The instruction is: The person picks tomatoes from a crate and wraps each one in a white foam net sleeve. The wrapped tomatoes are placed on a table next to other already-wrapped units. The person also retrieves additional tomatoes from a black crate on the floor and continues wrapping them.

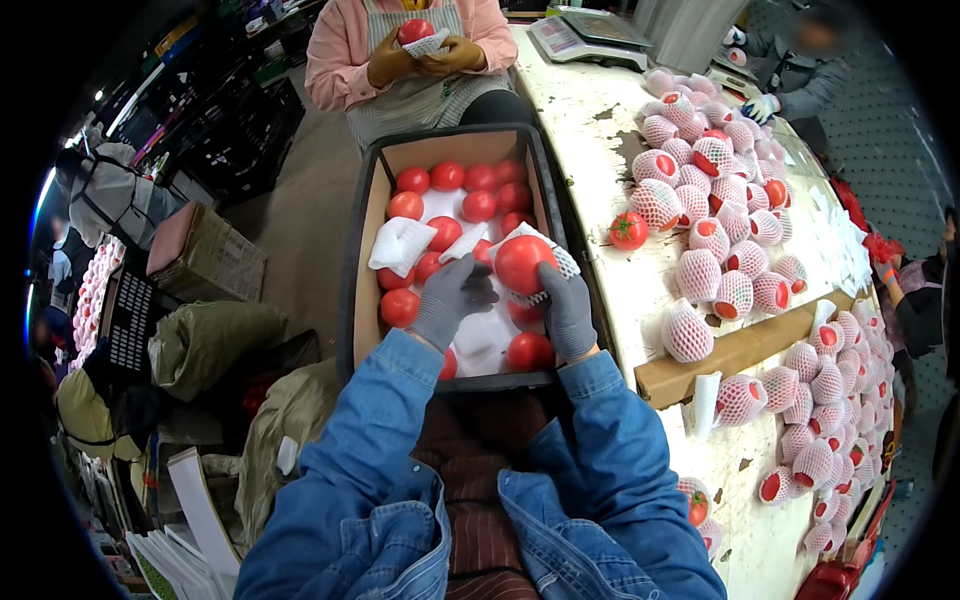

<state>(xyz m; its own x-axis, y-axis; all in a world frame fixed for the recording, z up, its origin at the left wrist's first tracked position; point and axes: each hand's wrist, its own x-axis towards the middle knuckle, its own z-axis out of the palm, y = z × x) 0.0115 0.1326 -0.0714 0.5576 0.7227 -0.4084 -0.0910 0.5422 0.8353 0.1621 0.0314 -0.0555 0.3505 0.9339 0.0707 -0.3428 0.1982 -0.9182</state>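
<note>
A black plastic crate lined with cardboard stands before me, holding many red tomatoes and white padding. Above its right side, my right hand, in a grey glove, holds a large tomato partly wrapped in a white foam net. My left hand, also gloved in grey, is just left of that tomato, fingers partly curled; nothing shows in it. Folded white foam nets rest on the tomatoes at the crate's left. One bare tomato sits on the white table at the right.
Netted tomatoes are heaped along the table, divided by a cardboard strip. A scale stands at its far end. Across the crate a person in brown gloves holds a tomato; another works beyond the table. Sacks lie at left.
</note>
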